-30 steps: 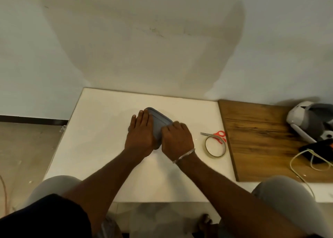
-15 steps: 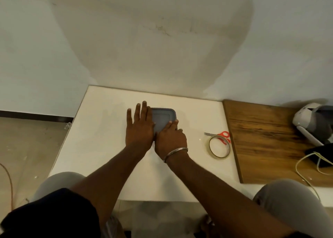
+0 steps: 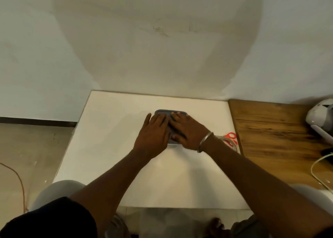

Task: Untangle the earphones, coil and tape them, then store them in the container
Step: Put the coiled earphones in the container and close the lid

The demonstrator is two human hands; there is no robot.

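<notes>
Pressing flat on the grey container (image 3: 166, 112), the left hand (image 3: 153, 135) and right hand (image 3: 189, 132) lie side by side, fingers straight and gripping nothing, covering most of its lid. The container sits on the white desk (image 3: 111, 147), near the middle of its far edge. The earphones are out of sight, presumably already inside. To close it well, I would push evenly at each corner and along the rim until the lid seats all round, not only in the centre. Just beside the right wrist, near the desk's right edge, lie a tape roll (image 3: 234, 145) and red-handled scissors (image 3: 230, 135). A wooden board (image 3: 279, 138) adjoins on the right, carrying a white device (image 3: 319, 119) and a pale cable (image 3: 317, 167). A plain wall (image 3: 162, 48) rises behind, and floor (image 3: 27, 147) shows past the desk's left edge.
</notes>
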